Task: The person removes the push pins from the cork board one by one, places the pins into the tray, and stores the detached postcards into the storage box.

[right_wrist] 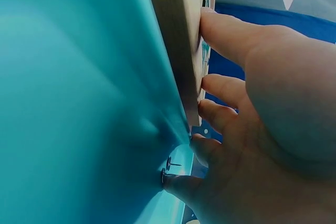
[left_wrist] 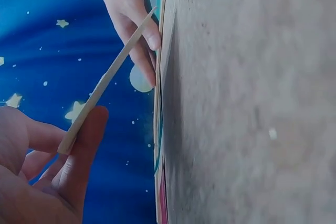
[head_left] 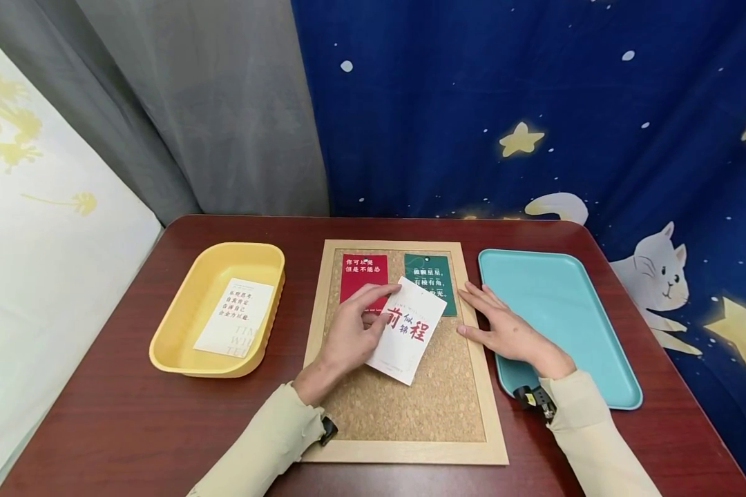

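Observation:
My left hand [head_left: 351, 331] pinches a white card [head_left: 404, 355] with red and blue characters between thumb and fingers. In the left wrist view the card [left_wrist: 107, 77] stands tilted and edge-on, raised off the cork board [head_left: 423, 411]. A red card [head_left: 356, 276] and a green card [head_left: 444, 276] are pinned along the board's upper part; the white card partly covers both. My right hand [head_left: 512, 333] rests with extended fingers on the board's right wooden frame [right_wrist: 181, 40], thumb at its inner edge.
A yellow basket [head_left: 183, 310] on the left holds another white card [head_left: 224, 338]. To the right lies a blue tray [head_left: 566, 304], and the right wrist view shows push pins [right_wrist: 169, 163] in it. Everything stands on a dark red table [head_left: 124, 421].

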A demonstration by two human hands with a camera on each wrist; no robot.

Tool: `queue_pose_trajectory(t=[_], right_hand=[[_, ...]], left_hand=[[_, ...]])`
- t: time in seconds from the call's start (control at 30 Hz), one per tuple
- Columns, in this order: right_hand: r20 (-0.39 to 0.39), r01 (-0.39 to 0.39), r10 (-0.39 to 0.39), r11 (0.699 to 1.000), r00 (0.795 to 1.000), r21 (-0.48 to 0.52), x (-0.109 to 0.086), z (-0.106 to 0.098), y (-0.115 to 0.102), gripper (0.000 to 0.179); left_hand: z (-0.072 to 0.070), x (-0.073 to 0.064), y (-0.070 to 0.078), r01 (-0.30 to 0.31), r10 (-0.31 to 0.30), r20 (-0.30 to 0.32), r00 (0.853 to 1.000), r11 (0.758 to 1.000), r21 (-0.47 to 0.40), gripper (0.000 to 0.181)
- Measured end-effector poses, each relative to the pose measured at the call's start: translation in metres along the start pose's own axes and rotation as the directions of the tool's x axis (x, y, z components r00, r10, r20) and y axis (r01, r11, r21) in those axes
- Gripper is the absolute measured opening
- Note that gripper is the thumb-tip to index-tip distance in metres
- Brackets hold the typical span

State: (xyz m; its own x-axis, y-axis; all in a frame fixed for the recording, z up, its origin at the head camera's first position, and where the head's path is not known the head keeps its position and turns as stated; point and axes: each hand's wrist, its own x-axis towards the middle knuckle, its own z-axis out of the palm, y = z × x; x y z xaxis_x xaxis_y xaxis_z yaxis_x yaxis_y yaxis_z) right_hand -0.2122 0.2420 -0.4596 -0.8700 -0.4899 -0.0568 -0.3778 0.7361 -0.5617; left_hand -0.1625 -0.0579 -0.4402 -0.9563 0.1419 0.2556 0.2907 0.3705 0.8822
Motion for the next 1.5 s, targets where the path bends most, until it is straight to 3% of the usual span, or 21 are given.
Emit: queue_pose_trajectory(t=[0.57, 0.8, 1.07, 1.5], right_hand=[[-0.004, -0.003, 0.003, 1.000, 1.000, 0.010, -0.001, 0.005, 0.001, 0.074], [0.002, -0.001, 0.001, 1.000, 1.000, 0.011, 0.000, 0.005, 0.001, 0.074], [0.002, -0.003, 0.003, 1.000, 1.000, 0.011, 0.001, 0.003, 0.001, 0.074], [0.001, -0.006, 0.006, 1.000, 1.000, 0.015, 0.000, 0.000, 0.003, 0.075]], left_hand=[[-0.017, -0.004, -0.005, 0.059, -0.057, -0.057, 0.997, 0.997, 0.051, 0.051], [-0.029, -0.003, -0.008, 0.040, -0.036, -0.074, 0.997, 0.997, 0.061, 0.050], [-0.041, 0.000, -0.007, 0.080, -0.071, -0.112, 0.991, 0.994, 0.073, 0.051], [-0.054, 0.002, -0.008, 0.084, -0.071, -0.147, 0.987, 0.993, 0.089, 0.053]])
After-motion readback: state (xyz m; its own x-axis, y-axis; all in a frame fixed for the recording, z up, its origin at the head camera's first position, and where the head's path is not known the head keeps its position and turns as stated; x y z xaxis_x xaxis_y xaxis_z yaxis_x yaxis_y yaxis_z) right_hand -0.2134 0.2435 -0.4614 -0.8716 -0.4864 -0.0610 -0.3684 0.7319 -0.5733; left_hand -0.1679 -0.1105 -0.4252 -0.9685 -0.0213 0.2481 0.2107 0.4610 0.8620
